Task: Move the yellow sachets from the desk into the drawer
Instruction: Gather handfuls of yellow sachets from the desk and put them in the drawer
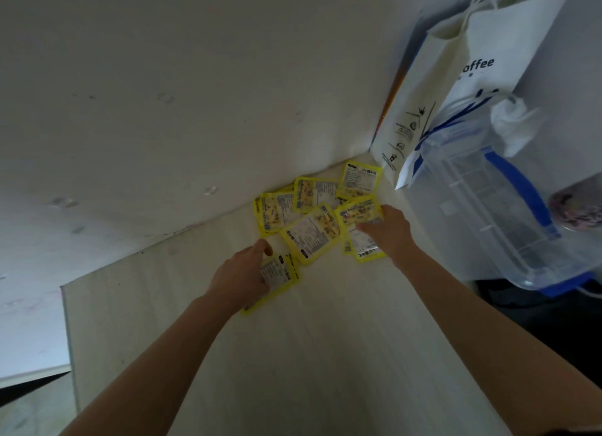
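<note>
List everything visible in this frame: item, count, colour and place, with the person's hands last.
yellow sachets: about seven, yellow with white printed panels, clustered on the desk by the wall
desk: one, pale wood grain, centre
wall: one, off-white, behind the desk
paper coffee bag: one, white with blue print, right rear
plastic storage box: one, clear with blue clips, right
left hand: resting on the nearest sachet
right hand: fingers on a sachet at the right of the pile

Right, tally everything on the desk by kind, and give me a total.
Yellow sachets: 7 in view; overlaps may hide more
White paper bag: 1
Clear plastic jug with a blue handle: 1
Total: 9
</note>
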A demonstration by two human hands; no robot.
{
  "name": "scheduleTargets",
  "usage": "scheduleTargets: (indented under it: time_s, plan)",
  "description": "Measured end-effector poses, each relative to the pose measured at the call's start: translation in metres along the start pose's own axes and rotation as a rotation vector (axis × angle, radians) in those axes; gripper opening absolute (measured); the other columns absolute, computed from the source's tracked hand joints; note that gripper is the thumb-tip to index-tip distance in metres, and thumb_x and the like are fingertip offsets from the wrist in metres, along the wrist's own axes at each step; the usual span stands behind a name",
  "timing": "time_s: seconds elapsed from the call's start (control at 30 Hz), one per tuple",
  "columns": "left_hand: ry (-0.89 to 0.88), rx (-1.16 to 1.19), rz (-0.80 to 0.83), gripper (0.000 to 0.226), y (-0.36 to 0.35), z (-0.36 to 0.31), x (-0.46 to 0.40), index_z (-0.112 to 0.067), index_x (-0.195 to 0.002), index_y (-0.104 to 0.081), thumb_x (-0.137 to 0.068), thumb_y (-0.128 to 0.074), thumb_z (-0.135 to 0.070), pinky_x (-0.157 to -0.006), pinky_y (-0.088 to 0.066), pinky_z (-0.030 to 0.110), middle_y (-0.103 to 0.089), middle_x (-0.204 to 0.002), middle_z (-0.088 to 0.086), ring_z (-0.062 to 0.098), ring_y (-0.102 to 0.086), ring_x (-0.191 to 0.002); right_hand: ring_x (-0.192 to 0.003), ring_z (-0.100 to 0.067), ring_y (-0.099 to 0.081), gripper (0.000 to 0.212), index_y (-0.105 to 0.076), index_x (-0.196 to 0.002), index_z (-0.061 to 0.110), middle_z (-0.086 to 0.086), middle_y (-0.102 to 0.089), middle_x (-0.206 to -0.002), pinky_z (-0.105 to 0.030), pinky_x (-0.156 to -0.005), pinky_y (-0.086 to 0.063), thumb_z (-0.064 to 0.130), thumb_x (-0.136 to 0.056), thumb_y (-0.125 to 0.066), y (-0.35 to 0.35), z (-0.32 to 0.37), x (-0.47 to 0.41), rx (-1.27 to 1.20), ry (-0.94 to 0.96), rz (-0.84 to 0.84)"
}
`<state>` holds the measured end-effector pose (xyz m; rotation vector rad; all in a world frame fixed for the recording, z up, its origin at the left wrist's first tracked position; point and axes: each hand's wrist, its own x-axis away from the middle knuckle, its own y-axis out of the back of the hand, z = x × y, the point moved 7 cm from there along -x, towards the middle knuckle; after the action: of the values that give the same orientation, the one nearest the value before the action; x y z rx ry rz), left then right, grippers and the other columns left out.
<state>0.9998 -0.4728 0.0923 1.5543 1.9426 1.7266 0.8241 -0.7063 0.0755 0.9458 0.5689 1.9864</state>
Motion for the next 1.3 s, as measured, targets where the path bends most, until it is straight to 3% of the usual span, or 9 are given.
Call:
scheduleTargets:
  time_s: [0.33, 0.5, 0.7, 0.83, 0.93, 1.03, 1.1, 1.17, 1.3]
  plan:
    - [-0.035, 0.063, -0.062, 0.055, 0.039, -0.03, -0.023, -0.015, -0.124, -0.057, -0.072, -0.076, -0.018, -0.089, -0.049, 0.035, -0.06, -0.123, 0.006, 0.027, -0.056, -0.112, -0.082, -0.021, -0.064, 0.033, -0.07, -0.1, 0.009, -0.009, -0.071, -0.095, -0.036, -0.077, -0.051, 0.03, -0.075, -0.077, 0.028, 0.002, -0.021, -0.231, -0.055, -0.073]
    - [-0.062, 0.247, -0.044, 0.035, 0.031, -0.056, -0.043, -0.019, -0.096, -0.057, -0.069, -0.079, -0.015, -0.063, -0.048, 0.028, -0.06, -0.095, 0.001, 0.02, -0.061, -0.084, -0.089, -0.025, -0.069, 0.026, -0.073, -0.092, 0.014, -0.01, -0.073, -0.093, -0.044, -0.088, -0.056, 0.028, -0.071, -0.08, 0.031, 0.005, -0.041, -0.355, -0.114, -0.078]
    - [-0.056, 0.367, -0.042, 0.038, 0.013, -0.068, -0.065, -0.018, -0.096, -0.055, -0.069, -0.081, -0.013, -0.051, -0.048, 0.025, -0.061, -0.092, 0.0, 0.021, -0.062, -0.081, -0.089, -0.029, -0.07, 0.033, -0.073, -0.095, 0.011, -0.011, -0.073, -0.094, -0.049, -0.088, -0.055, 0.027, -0.066, -0.081, 0.024, 0.003, -0.064, -0.414, -0.152, -0.087]
    - [-0.065, 0.283, -0.063, 0.044, 0.003, -0.069, -0.071, -0.012, -0.112, -0.056, -0.073, -0.077, -0.016, -0.07, -0.044, 0.029, -0.062, -0.107, 0.004, 0.023, -0.06, -0.096, -0.076, -0.022, -0.068, 0.025, -0.072, -0.096, 0.011, -0.01, -0.073, -0.094, -0.041, -0.085, -0.056, 0.024, -0.076, -0.078, 0.022, 0.013, -0.064, -0.342, -0.127, -0.104]
    - [-0.084, 0.118, -0.107, 0.055, -0.001, -0.069, -0.073, -0.012, -0.126, -0.052, -0.077, -0.074, -0.024, -0.093, -0.04, 0.037, -0.051, -0.125, 0.008, 0.029, -0.046, -0.118, -0.057, -0.008, -0.056, 0.018, -0.071, -0.098, 0.011, -0.004, -0.066, -0.084, -0.025, -0.066, -0.047, 0.021, -0.083, -0.072, 0.019, 0.016, -0.065, -0.297, -0.091, -0.11]
    - [-0.094, 0.036, -0.167, 0.055, -0.001, -0.072, -0.07, -0.013, -0.127, -0.052, -0.078, -0.072, -0.028, -0.1, -0.04, 0.04, -0.044, -0.131, 0.006, 0.03, -0.035, -0.122, -0.064, -0.013, -0.057, 0.02, -0.07, -0.097, 0.007, -0.006, -0.064, -0.083, -0.017, -0.055, -0.043, 0.021, -0.083, -0.072, 0.015, 0.016, -0.067, -0.255, -0.085, -0.134]
    - [-0.092, 0.024, -0.197, 0.055, -0.001, -0.072, -0.068, -0.014, -0.127, -0.053, -0.077, -0.072, -0.028, -0.101, -0.04, 0.042, -0.042, -0.135, 0.004, 0.029, -0.033, -0.124, -0.078, -0.019, -0.063, 0.031, -0.067, -0.1, 0.007, -0.006, -0.066, -0.091, -0.021, -0.069, -0.05, 0.028, -0.078, -0.075, 0.01, 0.016, -0.069, -0.23, -0.101, -0.151]
    - [-0.087, 0.009, -0.207, 0.056, -0.003, -0.072, -0.067, -0.016, -0.128, -0.052, -0.077, -0.072, -0.028, -0.103, -0.039, 0.044, -0.042, -0.136, 0.004, 0.03, -0.032, -0.126, -0.096, -0.029, -0.065, 0.043, -0.066, -0.104, 0.008, -0.01, -0.069, -0.1, -0.039, -0.088, -0.052, 0.036, -0.073, -0.075, 0.005, 0.018, -0.07, -0.167, -0.108, -0.146]
    - [-0.084, -0.009, -0.207, 0.061, -0.007, -0.07, -0.065, -0.018, -0.133, -0.049, -0.077, -0.07, -0.028, -0.106, -0.035, 0.041, -0.046, -0.137, 0.004, 0.03, -0.032, -0.127, -0.106, -0.034, -0.061, 0.046, -0.059, -0.109, 0.005, -0.014, -0.067, -0.109, -0.048, -0.099, -0.044, 0.035, -0.077, -0.073, -0.001, 0.024, -0.069, -0.082, -0.093, -0.136]
